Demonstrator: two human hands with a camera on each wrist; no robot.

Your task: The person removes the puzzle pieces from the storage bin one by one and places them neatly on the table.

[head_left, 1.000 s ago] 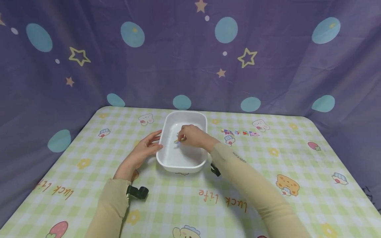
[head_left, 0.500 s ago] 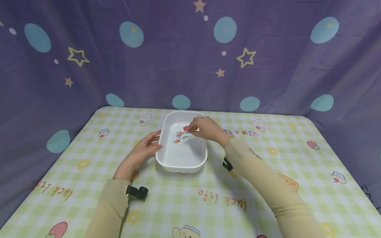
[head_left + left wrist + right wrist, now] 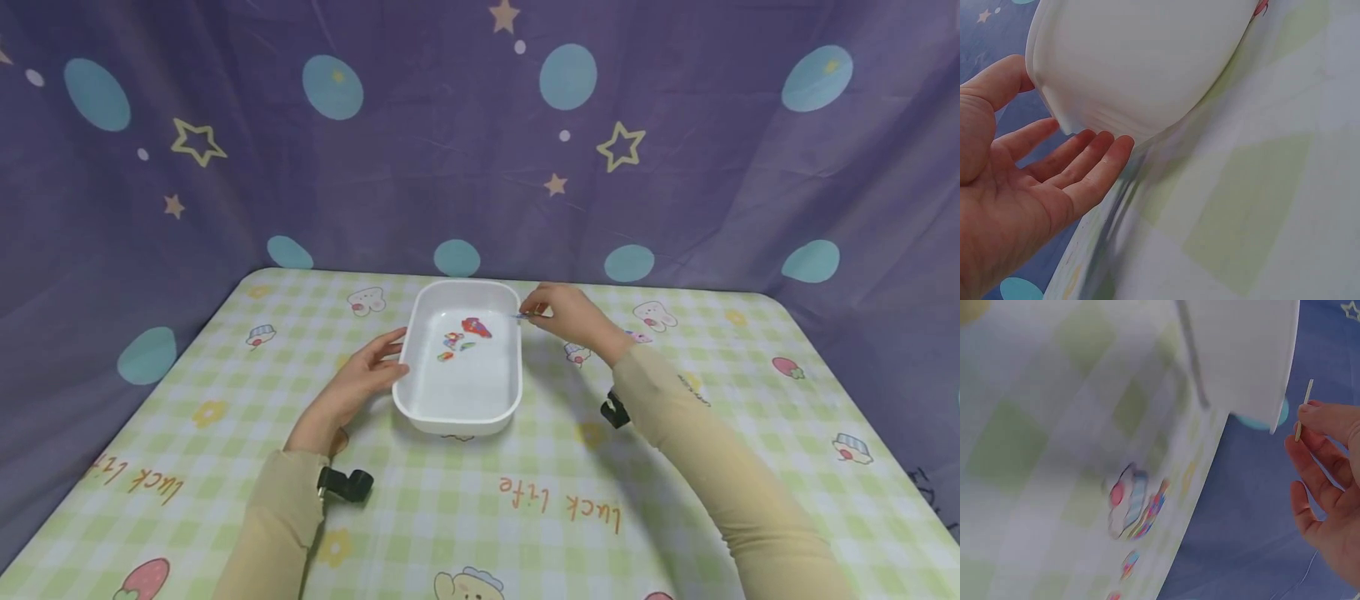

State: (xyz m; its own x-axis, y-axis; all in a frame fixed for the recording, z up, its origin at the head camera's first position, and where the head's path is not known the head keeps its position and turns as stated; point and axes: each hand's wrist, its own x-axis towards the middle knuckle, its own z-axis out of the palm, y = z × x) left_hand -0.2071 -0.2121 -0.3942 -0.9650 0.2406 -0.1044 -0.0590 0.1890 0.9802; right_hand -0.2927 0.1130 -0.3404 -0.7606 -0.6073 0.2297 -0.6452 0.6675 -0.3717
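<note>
A white rectangular basin [image 3: 457, 396] stands on the table. My left hand [image 3: 358, 379] touches its left side, thumb at the rim and relaxed fingers against the outer wall, as the left wrist view [image 3: 1041, 169] shows. Just beyond the right rim, my right hand [image 3: 566, 315] pinches a thin flat piece [image 3: 1304, 412] between thumb and fingertips. That piece is seen edge-on, so its printed face is hidden. On the basin floor lie several small colourful flat pieces, among them a red one [image 3: 476, 327] and an orange-green one [image 3: 446, 356].
More colourful flat pieces [image 3: 1149, 512] lie in a row on the table right of the basin; in the head view the right hand mostly covers them, leaving a pink one [image 3: 639, 337] showing. A checked cloth [image 3: 420, 508] covers the table. A purple curtain [image 3: 420, 183] hangs behind.
My right hand has picked a flat piece out of the basin and moved right, over the rim. The pieces left on the basin floor are now uncovered. My left hand has stayed put.
</note>
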